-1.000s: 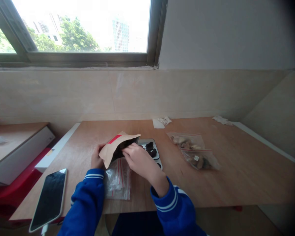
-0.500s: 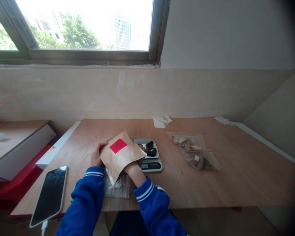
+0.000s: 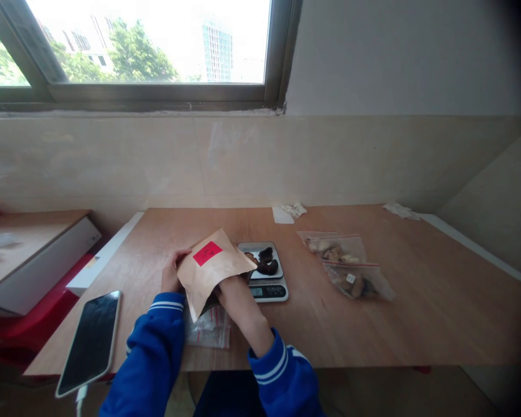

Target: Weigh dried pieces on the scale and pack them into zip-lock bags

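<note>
A brown kraft paper bag (image 3: 219,263) with a red label is tilted, its open mouth facing down toward me. My left hand (image 3: 172,272) grips the bag's left side. My right hand (image 3: 234,298) reaches into the mouth, and its fingers are hidden inside. Just right of the bag stands a white kitchen scale (image 3: 280,291) with a lit display. Dark brown dried pieces (image 3: 268,266), which look like mushrooms, lie on its plate, partly covered by the bag. Under the bag are clear zip bags (image 3: 215,336) with red seal lines.
Filled zip bags (image 3: 362,284) of dried pieces lie on the right of the wooden table (image 3: 417,324). A phone (image 3: 91,341) with a cable lies at the left edge. Crumpled tissue (image 3: 294,211) and paper sit at the back. A second table (image 3: 39,223) stands at left.
My right hand has moved a little lower and to the right at the bag's mouth, with more wrist showing and the sleeve further back. The left hand keeps its hold on the bag.
</note>
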Demonstrator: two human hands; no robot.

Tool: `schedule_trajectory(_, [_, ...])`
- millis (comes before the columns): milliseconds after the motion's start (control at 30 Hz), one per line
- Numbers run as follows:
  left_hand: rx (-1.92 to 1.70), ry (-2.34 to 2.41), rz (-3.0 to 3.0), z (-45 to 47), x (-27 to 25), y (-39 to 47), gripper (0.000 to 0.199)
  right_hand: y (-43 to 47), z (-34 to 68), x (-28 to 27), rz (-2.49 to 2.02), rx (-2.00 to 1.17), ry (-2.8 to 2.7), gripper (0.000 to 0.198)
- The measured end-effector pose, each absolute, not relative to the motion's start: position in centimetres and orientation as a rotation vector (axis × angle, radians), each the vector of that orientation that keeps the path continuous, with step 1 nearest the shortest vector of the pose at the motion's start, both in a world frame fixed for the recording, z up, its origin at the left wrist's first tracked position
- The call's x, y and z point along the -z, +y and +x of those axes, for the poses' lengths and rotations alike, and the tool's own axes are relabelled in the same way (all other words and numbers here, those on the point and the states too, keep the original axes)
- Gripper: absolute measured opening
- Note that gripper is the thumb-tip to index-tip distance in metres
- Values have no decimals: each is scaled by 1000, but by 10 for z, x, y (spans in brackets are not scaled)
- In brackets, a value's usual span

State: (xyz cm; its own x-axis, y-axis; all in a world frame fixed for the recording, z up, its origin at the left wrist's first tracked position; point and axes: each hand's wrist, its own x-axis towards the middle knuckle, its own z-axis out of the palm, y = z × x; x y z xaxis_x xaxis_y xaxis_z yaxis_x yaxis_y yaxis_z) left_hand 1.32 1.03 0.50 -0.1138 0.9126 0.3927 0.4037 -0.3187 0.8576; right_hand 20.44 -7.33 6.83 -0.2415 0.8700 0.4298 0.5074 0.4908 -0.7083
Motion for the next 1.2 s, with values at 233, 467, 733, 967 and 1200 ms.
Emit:
schedule_trajectory(233, [-1447, 1470, 1629, 18, -11, 7, 36, -108, 229, -65, -1140, -474, -1848, 22])
schedule_trajectory(467, [-1418, 1527, 1591, 18, -12, 6, 40, -120, 257, -76, -949, -581, -1460, 16])
schedule_trajectory(733, [-1391, 1675, 1613, 8, 4, 17, 38, -105, 283, -41, -1045, -670, -1204, 20])
schedule_trajectory(967, [-1376, 1668, 1593, 6, 8, 18, 33, -83, 287, -18, -1196, -394, -1548, 17])
schedule_trajectory(1200, [-1380, 1642, 1592, 13, -1, 13, 35, -80, 291, -7, -1318, -165, -1669, 23])
